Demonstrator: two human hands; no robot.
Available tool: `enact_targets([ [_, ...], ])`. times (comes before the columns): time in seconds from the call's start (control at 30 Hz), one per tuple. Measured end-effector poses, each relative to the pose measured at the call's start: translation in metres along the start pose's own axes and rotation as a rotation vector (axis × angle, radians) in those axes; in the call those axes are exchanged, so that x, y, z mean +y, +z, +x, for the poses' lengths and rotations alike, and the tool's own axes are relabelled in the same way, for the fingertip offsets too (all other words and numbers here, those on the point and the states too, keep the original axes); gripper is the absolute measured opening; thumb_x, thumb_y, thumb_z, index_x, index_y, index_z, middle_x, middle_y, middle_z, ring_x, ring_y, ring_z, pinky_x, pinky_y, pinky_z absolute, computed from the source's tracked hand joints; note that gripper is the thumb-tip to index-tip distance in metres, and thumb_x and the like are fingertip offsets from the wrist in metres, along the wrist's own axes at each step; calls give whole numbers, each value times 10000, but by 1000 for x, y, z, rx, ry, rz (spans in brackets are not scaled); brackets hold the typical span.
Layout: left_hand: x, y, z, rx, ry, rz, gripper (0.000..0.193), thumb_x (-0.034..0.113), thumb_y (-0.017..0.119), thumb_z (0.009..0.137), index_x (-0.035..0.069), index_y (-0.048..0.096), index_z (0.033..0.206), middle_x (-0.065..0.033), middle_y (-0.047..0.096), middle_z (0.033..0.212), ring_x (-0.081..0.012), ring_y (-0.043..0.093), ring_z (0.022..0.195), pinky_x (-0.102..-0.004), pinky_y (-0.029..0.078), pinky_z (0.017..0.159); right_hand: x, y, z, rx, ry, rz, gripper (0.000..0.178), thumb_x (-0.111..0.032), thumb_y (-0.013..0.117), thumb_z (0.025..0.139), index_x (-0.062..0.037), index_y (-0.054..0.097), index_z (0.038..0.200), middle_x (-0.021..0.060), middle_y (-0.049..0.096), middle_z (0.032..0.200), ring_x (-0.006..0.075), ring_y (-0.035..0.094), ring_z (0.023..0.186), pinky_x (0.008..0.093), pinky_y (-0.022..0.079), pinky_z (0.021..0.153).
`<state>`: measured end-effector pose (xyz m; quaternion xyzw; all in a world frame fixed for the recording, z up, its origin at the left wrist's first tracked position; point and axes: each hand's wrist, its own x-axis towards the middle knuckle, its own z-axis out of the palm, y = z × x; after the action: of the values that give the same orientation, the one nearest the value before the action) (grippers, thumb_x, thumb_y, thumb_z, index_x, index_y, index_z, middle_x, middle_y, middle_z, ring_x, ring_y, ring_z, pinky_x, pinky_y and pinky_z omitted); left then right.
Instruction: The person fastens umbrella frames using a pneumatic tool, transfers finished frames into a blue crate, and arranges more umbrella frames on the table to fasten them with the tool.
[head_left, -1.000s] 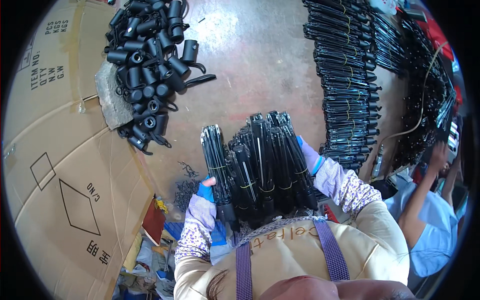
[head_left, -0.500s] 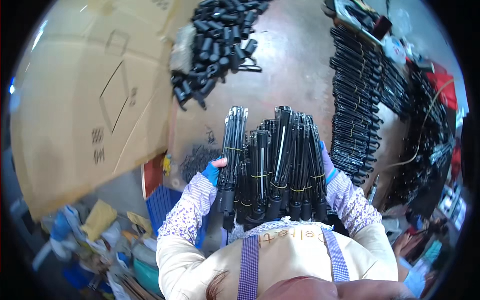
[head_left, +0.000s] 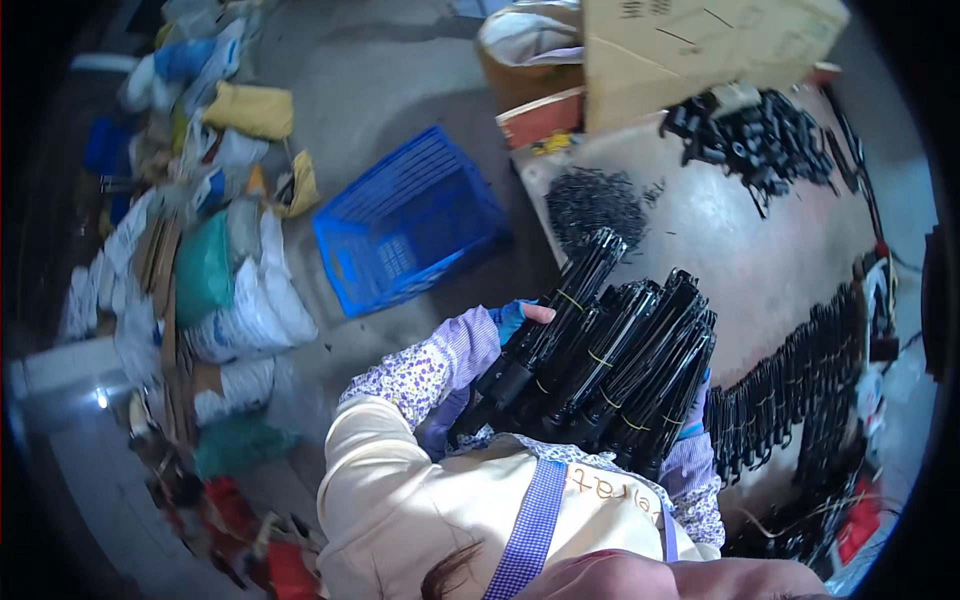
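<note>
Against my front I carry a wide armful of black folding umbrella frames, tied in bundles with thin yellow bands. Their metal ribs point away from me, and the dark handle ends rest near my apron. My left hand, in a blue fingerless glove with the thumb bare, grips the leftmost bundle from its outer side. On the opposite side my right hand presses round the outermost bundle; most of its fingers are hidden behind the frames.
A blue plastic crate stands on the floor to the left. On the table are small dark rods, a heap of black handles and rows of banded umbrella frames. Sacks and scraps lie far left; a cardboard box stands behind.
My body and view have turned left, so the table now lies to the right and the blue crate shows fully. The umbrella frames have turned with me, still between both hands.
</note>
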<state>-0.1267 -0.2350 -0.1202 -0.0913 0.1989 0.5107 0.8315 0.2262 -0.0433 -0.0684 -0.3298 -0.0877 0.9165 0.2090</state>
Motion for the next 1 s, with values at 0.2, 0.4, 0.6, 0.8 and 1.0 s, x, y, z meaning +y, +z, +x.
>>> enact_targets([
  [0.2,-37,-11,-34,109,296,101,490,163,672,826,11,566,1279,-137,708,1065,-239,711,843,-332,590,776,-7,53,47,-59,171,-207,243,-353,562,983,-152,654,1083,-19,666,954,98,598,855,282,520,777],
  [0.4,-51,-32,-19,87,558,-8,557,200,692,812,24,539,1317,-131,695,1104,-231,708,882,-325,589,784,-39,53,120,-277,214,-459,308,-374,549,988,-147,614,1186,-4,647,1118,120,601,943,298,499,861],
  [0.6,-62,-114,-134,93,635,-68,552,234,698,809,37,549,1303,-119,690,1090,-227,699,867,-333,581,767,82,131,170,-68,356,-588,249,-341,572,983,-136,584,1124,-19,627,998,75,570,804,238,496,734],
  [0.8,-121,-153,-151,46,1038,-161,499,281,722,815,44,589,1233,-94,694,1018,-229,679,817,-359,563,725,147,159,279,-325,565,-853,351,-311,580,973,-95,509,1242,21,564,1139,119,516,974,264,418,894],
  [1.0,-58,-79,-182,284,1130,-773,518,306,745,801,66,593,1234,-80,675,1083,-261,657,912,-408,547,803,233,222,374,-656,613,-1156,502,-302,583,964,-44,451,1374,58,530,1279,149,496,1130,292,383,1034],
])
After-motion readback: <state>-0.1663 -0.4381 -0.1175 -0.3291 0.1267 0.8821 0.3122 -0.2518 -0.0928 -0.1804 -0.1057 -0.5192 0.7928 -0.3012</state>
